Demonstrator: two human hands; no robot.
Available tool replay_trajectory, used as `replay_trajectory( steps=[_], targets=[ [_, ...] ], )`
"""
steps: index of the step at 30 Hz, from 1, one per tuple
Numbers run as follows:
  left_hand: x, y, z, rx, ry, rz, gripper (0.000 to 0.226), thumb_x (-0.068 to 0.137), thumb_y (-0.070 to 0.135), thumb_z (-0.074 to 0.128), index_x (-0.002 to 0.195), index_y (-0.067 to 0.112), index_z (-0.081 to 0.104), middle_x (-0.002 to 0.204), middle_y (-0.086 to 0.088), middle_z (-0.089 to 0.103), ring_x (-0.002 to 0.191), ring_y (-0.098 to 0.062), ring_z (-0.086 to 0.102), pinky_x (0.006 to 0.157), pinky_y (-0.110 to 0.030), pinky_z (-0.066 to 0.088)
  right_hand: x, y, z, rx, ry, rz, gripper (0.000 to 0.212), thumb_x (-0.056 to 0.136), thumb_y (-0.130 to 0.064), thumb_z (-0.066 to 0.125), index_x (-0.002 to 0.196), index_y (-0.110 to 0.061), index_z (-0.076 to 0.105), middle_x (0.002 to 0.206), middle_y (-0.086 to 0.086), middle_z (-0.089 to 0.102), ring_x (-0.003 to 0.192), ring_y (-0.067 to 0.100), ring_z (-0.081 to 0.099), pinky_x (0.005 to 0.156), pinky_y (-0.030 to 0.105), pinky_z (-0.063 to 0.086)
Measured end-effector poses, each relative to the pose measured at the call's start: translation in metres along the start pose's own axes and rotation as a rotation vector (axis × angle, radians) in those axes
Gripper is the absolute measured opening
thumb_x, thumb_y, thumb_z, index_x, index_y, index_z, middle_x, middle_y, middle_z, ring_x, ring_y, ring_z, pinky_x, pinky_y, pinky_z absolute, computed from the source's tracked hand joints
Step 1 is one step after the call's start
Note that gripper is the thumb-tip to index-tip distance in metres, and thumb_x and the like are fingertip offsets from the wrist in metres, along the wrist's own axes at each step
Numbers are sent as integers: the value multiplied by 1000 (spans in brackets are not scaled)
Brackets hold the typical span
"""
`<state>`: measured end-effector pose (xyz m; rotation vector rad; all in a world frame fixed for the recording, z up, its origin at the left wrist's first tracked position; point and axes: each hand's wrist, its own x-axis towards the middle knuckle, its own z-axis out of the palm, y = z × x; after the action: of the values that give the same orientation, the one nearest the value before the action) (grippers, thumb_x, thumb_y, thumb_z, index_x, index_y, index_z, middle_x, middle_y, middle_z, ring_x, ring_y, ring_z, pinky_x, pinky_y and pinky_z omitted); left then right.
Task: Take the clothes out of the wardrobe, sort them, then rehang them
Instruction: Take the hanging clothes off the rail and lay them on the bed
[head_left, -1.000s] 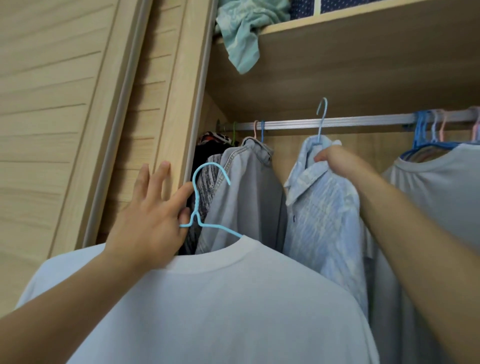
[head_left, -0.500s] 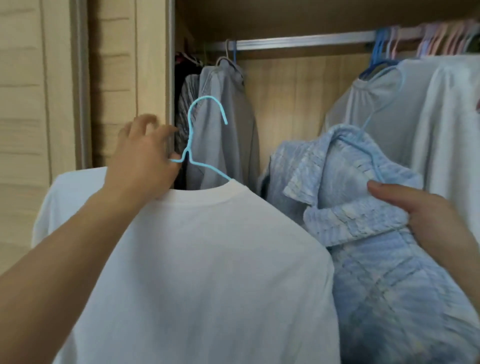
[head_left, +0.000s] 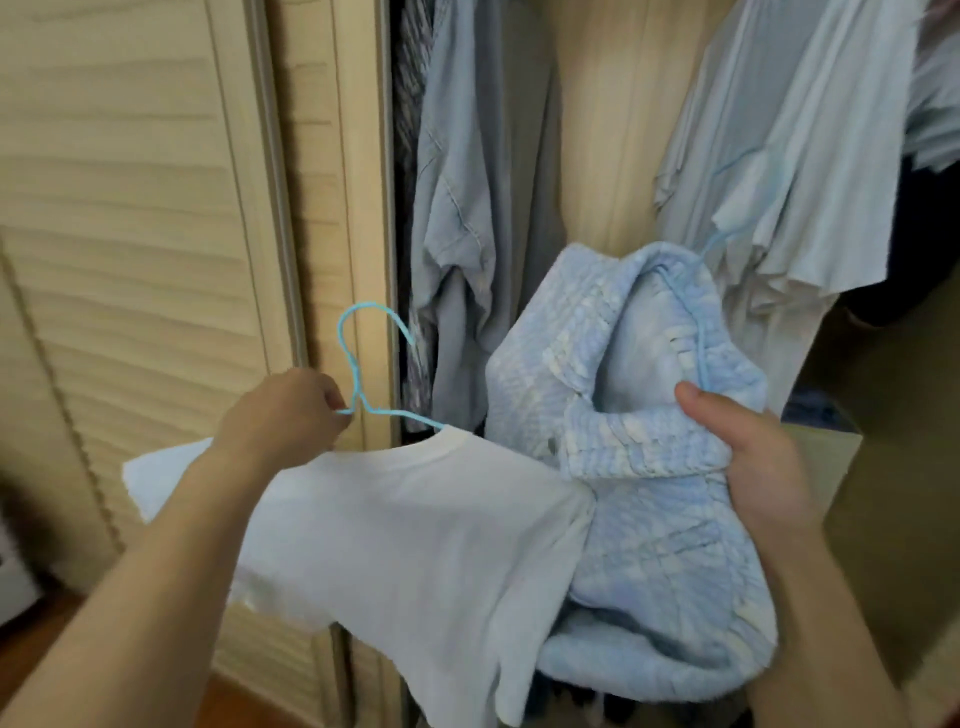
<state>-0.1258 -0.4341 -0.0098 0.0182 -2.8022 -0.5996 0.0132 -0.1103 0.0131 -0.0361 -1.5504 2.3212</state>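
Head view. Left hand (head_left: 283, 415): fingers curled round the neck of a light-blue wire hanger (head_left: 363, 358), just below its hook. A white short-sleeved T-shirt (head_left: 415, 540) hangs on that hanger, held in front of the pale wooden louvred wardrobe door (head_left: 130, 208). Right hand (head_left: 753, 457): thumb on top, gripping the collar of a pale blue and white textured shirt (head_left: 639, 467), bunched, touching the T-shirt's right sleeve. A second light-blue hanger wire (head_left: 696, 338) runs through its collar. Behind, at the wardrobe's left edge, a grey-blue shirt (head_left: 467, 208) hangs; pale grey garments (head_left: 810, 156) hang at upper right.
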Motion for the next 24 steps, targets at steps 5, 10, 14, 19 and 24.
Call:
replay_trajectory(
  steps=[5, 10, 14, 19, 24],
  targets=[
    [-109, 21, 23, 109, -49, -66, 21, 88, 39, 69, 73, 25, 64, 76, 3, 59, 79, -26, 54, 69, -31, 40, -109, -45, -85, -22, -33, -29, 49, 70, -21, 68, 118, -15, 70, 104, 12, 75, 92, 31, 74, 66, 40, 61],
    [-198, 65, 27, 174, -139, -101, 21, 88, 34, 71, 73, 22, 62, 88, -5, 63, 85, -28, 56, 72, -33, 43, -203, -100, -149, -9, 12, -97, 41, 69, -17, 64, 109, -15, 73, 92, 5, 78, 80, 24, 76, 56, 34, 59],
    [-253, 79, 17, 224, -131, -161, 16, 88, 32, 69, 83, 17, 68, 92, -9, 66, 91, -33, 62, 72, -33, 44, -234, -125, -173, -45, -120, -55, 40, 75, -9, 64, 114, -15, 72, 103, 11, 76, 89, 29, 75, 68, 45, 61],
    [-304, 98, 39, 127, -424, -198, 21, 86, 24, 73, 89, 3, 71, 71, -9, 57, 65, -27, 57, 53, -26, 40, -245, -64, -205, -143, -4, 181, 27, 84, 0, 65, 108, -10, 72, 95, 13, 76, 85, 33, 74, 63, 40, 60],
    [-336, 113, 53, -511, -776, -370, 14, 94, 10, 69, 82, 5, 62, 61, -3, 30, 46, -14, 21, 39, -20, 21, -247, -26, -246, -244, 124, 318, 27, 86, -9, 71, 112, -12, 71, 95, 9, 77, 87, 30, 74, 77, 44, 56]
  ],
)
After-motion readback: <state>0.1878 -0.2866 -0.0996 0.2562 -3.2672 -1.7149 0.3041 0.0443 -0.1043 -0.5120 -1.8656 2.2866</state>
